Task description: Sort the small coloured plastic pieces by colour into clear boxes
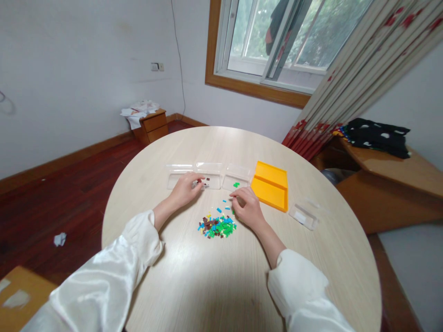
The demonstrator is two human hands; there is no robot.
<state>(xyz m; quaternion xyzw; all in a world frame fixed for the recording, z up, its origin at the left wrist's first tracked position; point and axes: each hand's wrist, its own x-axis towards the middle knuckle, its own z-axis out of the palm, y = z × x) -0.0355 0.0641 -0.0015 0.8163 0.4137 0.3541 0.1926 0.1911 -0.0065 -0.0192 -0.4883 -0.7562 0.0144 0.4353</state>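
My left hand (185, 190) is over the middle clear plastic box (216, 184), with thumb and forefinger curled toward each other. A few brown bricks (208, 179) lie by its fingertips, but whether a piece is pinched there is too small to tell. In front of the right-hand clear box (226, 182), which holds a few green bricks (236, 184), my right hand (247, 206) has its thumb and fingers bent into a pinch. What it may hold is hidden. Between my forearms lies a mixed pile of small building bricks (217, 227), brown, green, blue and yellow. Loose blue bricks (219, 210) lie beyond it.
Another clear box (170, 181) stands left of the middle one. An open yellow case (272, 196) is right of my right hand, and a clear container (302, 217) lies farther right. Everything stands on a round wooden table (221, 276). A window and curtain are behind.
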